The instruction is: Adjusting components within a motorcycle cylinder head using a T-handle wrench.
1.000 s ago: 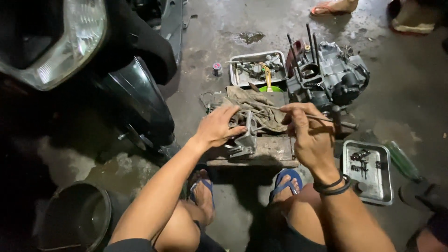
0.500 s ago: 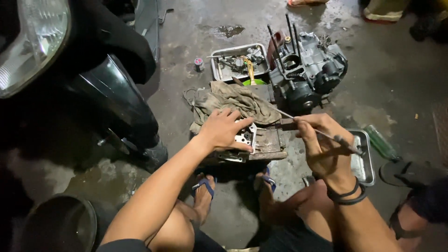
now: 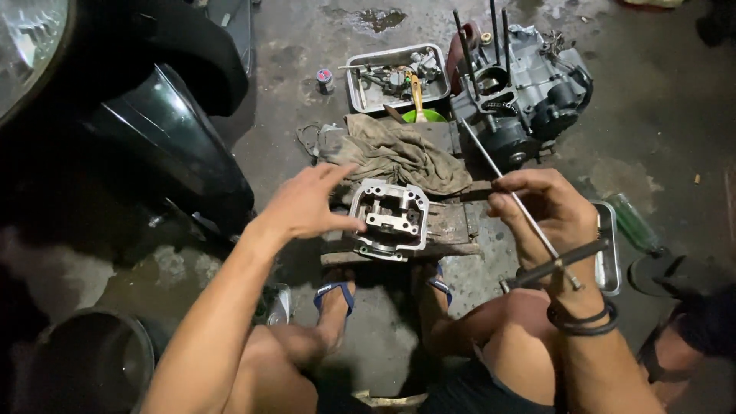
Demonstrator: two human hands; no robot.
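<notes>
Nearest, the right hand (image 3: 548, 218) pinches a long T-handled wrench (image 3: 537, 230) around its thin shaft, fingers closed — stiff steel, light, probably oily, best gripped at the crossbar. Left of it, the left hand (image 3: 307, 205) rests open, thumb touching the cylinder head (image 3: 387, 218) on a wooden block (image 3: 452, 230). That casting looks heavy and rigid — hold it by its outer walls. Farther off lie a rag (image 3: 402, 153), a parts tray (image 3: 360, 80) and an engine case (image 3: 529, 92).

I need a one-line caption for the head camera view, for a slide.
Seated person steadies a metal cylinder head with the left hand while the right hand holds a long T-handle tool.
</notes>
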